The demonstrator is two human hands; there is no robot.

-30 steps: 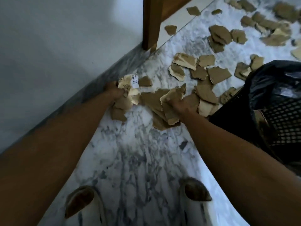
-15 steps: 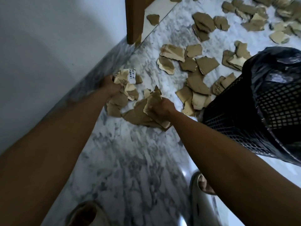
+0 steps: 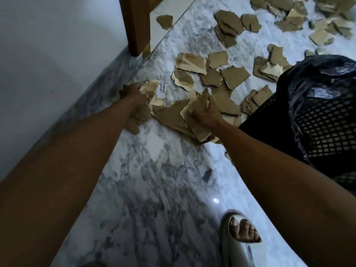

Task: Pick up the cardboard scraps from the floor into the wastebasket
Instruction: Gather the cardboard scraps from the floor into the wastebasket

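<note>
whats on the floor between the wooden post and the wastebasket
In the head view, loose cardboard scraps lie on the marble floor between the wooden post and the wastebasket; the stretch is not bare.

Both bare arms reach forward and down — the left hand (image 3: 133, 94) and right hand (image 3: 205, 113) each with fingers curled, apparently gripping, knuckles up.

Both hands are down on the marble floor (image 3: 154, 180) — left hand (image 3: 133, 93) grips a crumpled wad of scraps (image 3: 152, 93), right hand (image 3: 205, 112) clutches a torn stack (image 3: 196, 110). Black mesh wastebasket (image 3: 317, 122) stands just right — loose cardboard pieces (image 3: 227, 22) litter beyond.
</note>
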